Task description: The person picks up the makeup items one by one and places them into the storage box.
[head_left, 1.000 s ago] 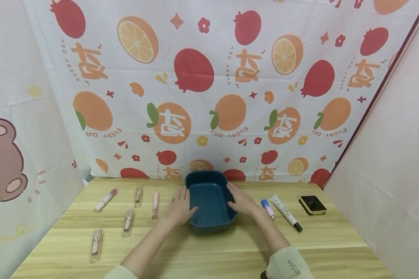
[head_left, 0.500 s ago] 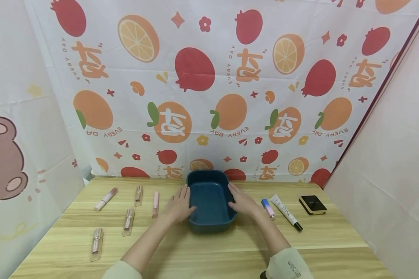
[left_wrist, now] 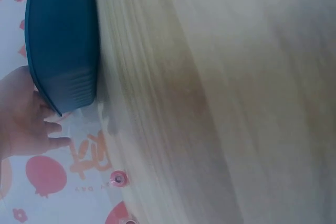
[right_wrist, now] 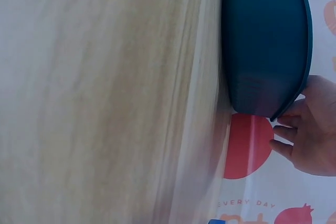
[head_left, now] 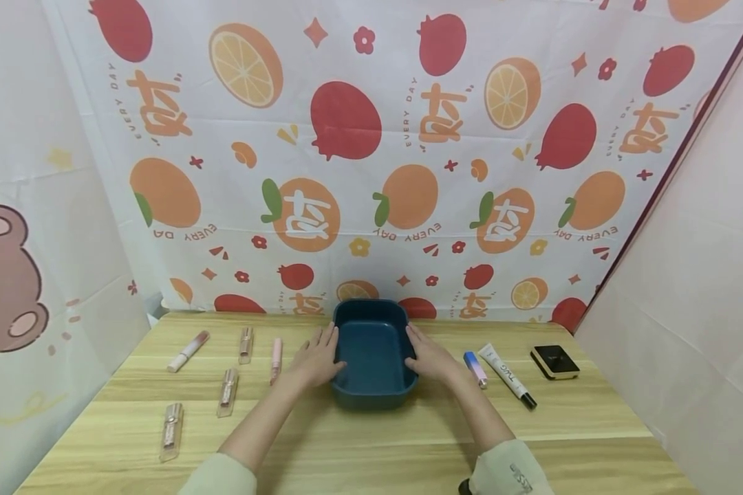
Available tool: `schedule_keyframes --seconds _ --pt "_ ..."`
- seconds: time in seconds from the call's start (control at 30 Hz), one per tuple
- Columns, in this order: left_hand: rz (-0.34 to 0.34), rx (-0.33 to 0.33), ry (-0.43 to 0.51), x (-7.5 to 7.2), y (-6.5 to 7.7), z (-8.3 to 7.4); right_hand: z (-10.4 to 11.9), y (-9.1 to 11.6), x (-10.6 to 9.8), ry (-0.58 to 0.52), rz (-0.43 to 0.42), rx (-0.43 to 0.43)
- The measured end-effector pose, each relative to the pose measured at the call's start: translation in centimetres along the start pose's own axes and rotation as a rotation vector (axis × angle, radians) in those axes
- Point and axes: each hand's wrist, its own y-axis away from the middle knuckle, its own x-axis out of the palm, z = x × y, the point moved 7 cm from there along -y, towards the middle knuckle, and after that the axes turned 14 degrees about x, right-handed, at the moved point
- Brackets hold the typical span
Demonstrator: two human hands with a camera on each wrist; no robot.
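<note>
A deep teal-blue plastic storage box (head_left: 371, 350) with rounded corners, nothing inside, stands at the back middle of the wooden table (head_left: 359, 454). On its left side my left hand (head_left: 317, 359) holds the rim, fingers along the outside and thumb over the edge. My right hand (head_left: 432, 354) grips the opposite rim the same way, its thumb inside. In the left wrist view the box's outer wall (left_wrist: 65, 35) rises beside the tabletop. The right wrist view shows the fingers of my right hand (right_wrist: 315, 135) spread near the box's far corner.
Left of the box lie several lip products, among them a pink tube (head_left: 276, 357) and a clear-based lipstick (head_left: 171, 432). To the right are a blue-pink stick (head_left: 475, 370), a white tube with black cap (head_left: 508, 375) and a black square compact (head_left: 555, 362). A fruit-print cloth (head_left: 371, 206) hangs behind.
The box has shifted slightly away from me towards the cloth, both hands moving along with it. The cosmetics lie where they were.
</note>
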Motion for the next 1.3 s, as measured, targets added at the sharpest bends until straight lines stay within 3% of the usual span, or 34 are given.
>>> schedule_keyframes --seconds 0.23,0.63,1.0,1.3 --pt "-0.030 0.013 -0.026 -0.35 -0.02 -0.38 0.39 -0.24 -0.36 -0.010 -0.032 -0.009" --pt "-0.028 0.010 0.007 0.33 -0.02 -0.55 0.26 0.13 -0.17 -0.076 0.023 -0.012" --pt "-0.045 0.026 0.025 0.26 -0.43 -0.43 -0.17 -0.31 -0.15 -0.051 0.028 0.019" --pt "-0.048 -0.001 0.016 0.52 -0.52 -0.56 -0.14 -0.18 -0.34 -0.065 0.027 0.020"
